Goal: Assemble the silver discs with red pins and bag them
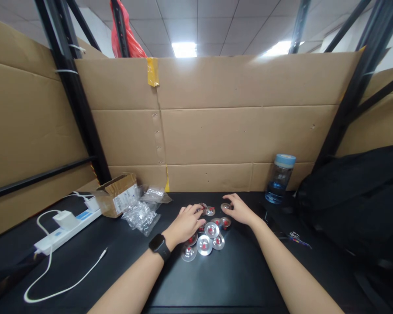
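On the black table lies a loose cluster of several round clear discs (204, 245) with red centres, like small suction cups; some overlap. My left hand (185, 223), with a black watch on the wrist, reaches over the cluster's left side. Its fingers are apart, the fingertips at a disc (202, 207) at the back, and it partly covers other discs. At the back right, my right hand (238, 209) has a clear disc (226, 206) between thumb and fingers. A small disc (210, 211) lies between the two hands.
An open cardboard box (115, 196) and crumpled clear plastic bags (140, 216) stand left. Further left is a white power strip (68, 230) with a cable (75, 285). At right are a water bottle (280, 179), a black bag (356, 205) and a small keyring-like item (296, 240). Cardboard walls (216, 135) enclose the table.
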`<state>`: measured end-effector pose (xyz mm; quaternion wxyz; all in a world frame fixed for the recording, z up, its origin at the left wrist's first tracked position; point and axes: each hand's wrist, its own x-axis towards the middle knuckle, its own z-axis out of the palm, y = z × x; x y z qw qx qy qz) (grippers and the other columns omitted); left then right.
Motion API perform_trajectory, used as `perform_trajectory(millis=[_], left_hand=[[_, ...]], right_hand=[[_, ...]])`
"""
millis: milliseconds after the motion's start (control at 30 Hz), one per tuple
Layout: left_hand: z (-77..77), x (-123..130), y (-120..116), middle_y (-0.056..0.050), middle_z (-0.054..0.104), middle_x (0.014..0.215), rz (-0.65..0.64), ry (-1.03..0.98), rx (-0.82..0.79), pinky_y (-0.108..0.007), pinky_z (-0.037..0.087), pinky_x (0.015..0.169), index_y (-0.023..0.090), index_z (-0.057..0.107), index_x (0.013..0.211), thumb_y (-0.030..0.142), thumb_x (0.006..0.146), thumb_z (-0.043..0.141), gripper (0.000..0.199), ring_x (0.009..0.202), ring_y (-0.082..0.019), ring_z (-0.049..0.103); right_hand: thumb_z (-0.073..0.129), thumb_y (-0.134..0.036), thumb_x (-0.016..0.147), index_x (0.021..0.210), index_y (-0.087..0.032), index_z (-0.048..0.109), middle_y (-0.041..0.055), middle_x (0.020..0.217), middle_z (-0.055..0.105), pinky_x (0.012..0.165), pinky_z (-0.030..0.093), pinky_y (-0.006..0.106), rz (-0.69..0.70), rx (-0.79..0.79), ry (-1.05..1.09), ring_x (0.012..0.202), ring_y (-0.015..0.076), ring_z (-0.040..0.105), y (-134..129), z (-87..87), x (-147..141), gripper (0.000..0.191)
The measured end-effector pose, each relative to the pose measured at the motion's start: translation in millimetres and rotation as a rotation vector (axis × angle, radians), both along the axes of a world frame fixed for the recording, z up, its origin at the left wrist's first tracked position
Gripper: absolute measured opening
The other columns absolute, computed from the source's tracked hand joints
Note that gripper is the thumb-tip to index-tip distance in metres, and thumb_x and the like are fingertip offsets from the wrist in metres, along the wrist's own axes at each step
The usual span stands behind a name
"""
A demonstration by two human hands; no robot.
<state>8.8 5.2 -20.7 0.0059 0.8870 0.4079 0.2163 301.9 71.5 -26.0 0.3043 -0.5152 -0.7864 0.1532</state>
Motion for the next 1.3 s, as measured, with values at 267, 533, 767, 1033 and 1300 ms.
perform_trajectory(millis=[267, 533, 767, 1033, 1300], left_hand=[[1.7, -1, -2, -0.01, 0.056, 0.146, -0.011, -0.01, 0.008, -0.043, 0.041, 0.103, 0.025, 0.059, 0.137, 0.038, 0.107, 0.044, 0.036, 0.127, -0.027, 0.055], [10.3, -2, -4, -0.011, 0.053, 0.15, -0.039, -0.094, 0.022, -0.045, 0.04, 0.112, 0.025, 0.056, 0.141, 0.032, 0.107, 0.044, 0.036, 0.137, -0.025, 0.052], [13.2, -9, 1, -0.011, 0.052, 0.149, -0.032, -0.262, 0.018, -0.044, 0.043, 0.118, 0.024, 0.058, 0.14, 0.035, 0.106, 0.047, 0.038, 0.139, -0.025, 0.051], [12.9, -9, 1, -0.008, 0.059, 0.144, -0.075, -0.383, -0.035, -0.042, 0.045, 0.119, 0.025, 0.064, 0.137, 0.033, 0.102, 0.057, 0.036, 0.135, -0.024, 0.056], [21.1, -5, -8, -0.008, 0.06, 0.144, -0.134, -0.479, -0.117, -0.042, 0.046, 0.117, 0.027, 0.066, 0.136, 0.032, 0.098, 0.064, 0.038, 0.133, -0.024, 0.058]], right_hand=[[0.072, -0.024, 0.083, 0.129, -0.019, 0.064, 0.0113, 0.124, 0.056, 0.101, 0.051, 0.039, 0.011, 0.015, 0.012, 0.105, 0.0227, 0.065, 0, -0.3, -1, 0.047], [0.071, -0.025, 0.084, 0.129, -0.018, 0.063, 0.0124, 0.125, 0.055, 0.102, 0.051, 0.039, 0.012, 0.012, 0.012, 0.111, 0.0245, 0.064, -2, 1.8, -1, 0.046], [0.072, -0.021, 0.081, 0.126, -0.019, 0.065, 0.0122, 0.123, 0.057, 0.108, 0.046, 0.045, 0.02, 0.043, 0.026, 0.117, 0.028, 0.061, -7, 7.2, -6, 0.046], [0.069, -0.027, 0.087, 0.125, -0.027, 0.064, 0.0089, 0.127, 0.06, 0.106, 0.048, 0.042, 0.168, 0.144, 0.094, 0.122, 0.0267, 0.058, -38, 25.6, -51, 0.038], [0.072, -0.018, 0.08, 0.141, -0.027, 0.053, 0.0084, 0.125, 0.066, 0.088, 0.058, 0.038, 0.284, 0.117, 0.283, 0.105, 0.0222, 0.067, -43, 12.5, -70, 0.064]])
